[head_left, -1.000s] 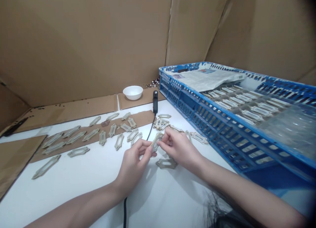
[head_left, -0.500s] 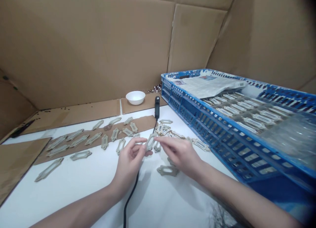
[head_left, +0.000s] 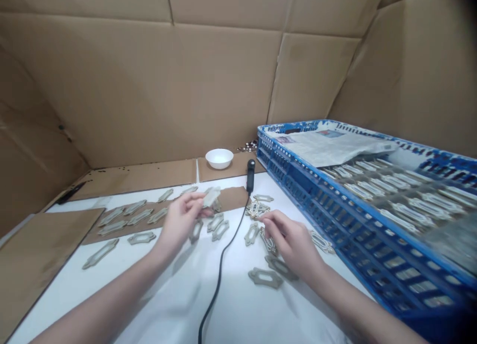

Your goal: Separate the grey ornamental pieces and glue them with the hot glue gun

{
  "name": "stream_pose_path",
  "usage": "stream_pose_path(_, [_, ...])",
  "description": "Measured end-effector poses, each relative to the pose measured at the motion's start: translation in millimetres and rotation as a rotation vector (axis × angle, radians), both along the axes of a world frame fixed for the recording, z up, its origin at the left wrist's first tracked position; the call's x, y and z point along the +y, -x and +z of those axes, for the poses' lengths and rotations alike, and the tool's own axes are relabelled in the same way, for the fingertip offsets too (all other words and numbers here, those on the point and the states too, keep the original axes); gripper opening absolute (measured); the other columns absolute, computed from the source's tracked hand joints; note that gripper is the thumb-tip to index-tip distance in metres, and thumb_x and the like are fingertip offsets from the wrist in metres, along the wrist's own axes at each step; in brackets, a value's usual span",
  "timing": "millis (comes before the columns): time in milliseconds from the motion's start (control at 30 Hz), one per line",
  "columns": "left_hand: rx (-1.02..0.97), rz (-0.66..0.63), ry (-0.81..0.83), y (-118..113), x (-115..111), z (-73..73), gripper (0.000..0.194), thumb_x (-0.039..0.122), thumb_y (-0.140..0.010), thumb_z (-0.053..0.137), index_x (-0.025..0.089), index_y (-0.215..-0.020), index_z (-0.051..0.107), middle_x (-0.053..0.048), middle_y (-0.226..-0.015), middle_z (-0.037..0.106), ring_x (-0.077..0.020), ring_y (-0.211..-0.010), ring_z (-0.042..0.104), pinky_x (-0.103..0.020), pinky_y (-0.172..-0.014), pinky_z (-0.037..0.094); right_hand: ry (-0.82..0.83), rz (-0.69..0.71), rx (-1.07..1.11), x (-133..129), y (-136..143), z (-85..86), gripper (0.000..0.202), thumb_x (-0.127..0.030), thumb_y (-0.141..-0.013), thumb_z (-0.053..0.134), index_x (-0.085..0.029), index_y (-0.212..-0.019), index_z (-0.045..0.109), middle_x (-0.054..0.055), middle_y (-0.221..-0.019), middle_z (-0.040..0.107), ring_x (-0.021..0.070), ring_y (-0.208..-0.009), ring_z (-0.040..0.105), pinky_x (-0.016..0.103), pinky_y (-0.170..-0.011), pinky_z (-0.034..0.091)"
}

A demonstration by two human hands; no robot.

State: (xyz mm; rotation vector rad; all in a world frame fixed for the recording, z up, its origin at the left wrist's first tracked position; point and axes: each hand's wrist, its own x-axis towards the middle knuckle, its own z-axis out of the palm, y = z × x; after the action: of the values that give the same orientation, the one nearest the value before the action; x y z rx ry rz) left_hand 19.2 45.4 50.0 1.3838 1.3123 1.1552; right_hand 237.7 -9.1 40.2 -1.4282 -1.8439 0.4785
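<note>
My left hand [head_left: 183, 220] pinches a pale label frame [head_left: 211, 197] between thumb and fingers, raised over the work surface. It looks like a slim metal plate with shaped ends, though motion blurs it. At the small heap of label frames [head_left: 255, 208], my right hand [head_left: 288, 235] has its thumb and forefinger drawn together; whatever lies between those fingertips cannot be made out. Just below that hand rest a grey label frame [head_left: 265, 278] and another partly covered one [head_left: 280, 267]. Several more grey frames [head_left: 141, 238] lie spread to the left, some on a cardboard strip [head_left: 234, 199].
A blue plastic crate [head_left: 298, 180] on the right holds rows of frames and a newspaper sheet [head_left: 335, 146]. At the back are a white bowl [head_left: 219, 159] and a black handheld device [head_left: 251, 176], whose cable [head_left: 220, 269] runs forward. Cardboard walls [head_left: 223, 81] enclose the surface.
My left hand has moved left and up with its label frame, away from my right hand. My right forefinger, earlier stretched toward that frame, is now bent down at the heap. The view has shifted.
</note>
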Motion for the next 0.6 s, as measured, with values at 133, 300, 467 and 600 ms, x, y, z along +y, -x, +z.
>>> stream_pose_path(133, [0.035,0.184,0.01,63,43,16.7,0.028,0.029,-0.069,0.058,0.011,-0.091,0.057,-0.005,-0.066,0.066,-0.0163,-0.066,0.063,-0.026,-0.064,0.049,0.114,0.05,-0.05,1,0,-1.0,0.025,-0.029,-0.089,0.027,-0.02,-0.075,0.046,-0.001,-0.064,0.052,0.0124,-0.059,0.049,0.023,-0.059,0.037])
stream_pose_path(300, [0.278,0.365,0.09,153,68,27.0,0.017,0.02,-0.068,0.055,0.011,-0.082,0.058,-0.006,-0.073,0.066,-0.014,-0.067,0.064,-0.023,-0.067,0.049,0.177,0.123,-0.058,3,-3,-7.9,0.024,-0.032,-0.088,0.027,-0.022,-0.087,0.049,0.003,-0.078,0.057,0.0157,-0.075,0.054,0.025,-0.069,0.039])
stream_pose_path(467, [0.466,0.474,0.163,188,77,2.9,0.006,0.014,-0.064,0.058,0.009,-0.062,0.058,-0.005,-0.05,0.061,-0.0159,-0.05,0.06,-0.028,-0.057,0.048,0.156,0.116,-0.014,5,-6,-12.9,0.025,-0.037,-0.085,0.032,-0.023,-0.086,0.052,0.003,-0.084,0.061,0.0173,-0.081,0.056,0.024,-0.071,0.042])
stream_pose_path(600, [0.691,0.553,0.135,187,81,-14.2,0.01,0.019,-0.068,0.057,0.011,-0.063,0.059,-0.005,-0.058,0.063,-0.0171,-0.062,0.06,-0.031,-0.064,0.046,0.153,0.116,-0.019,8,-5,-16.2,0.027,-0.04,-0.084,0.033,-0.023,-0.085,0.053,0.004,-0.079,0.062,0.0186,-0.075,0.057,0.025,-0.067,0.043])
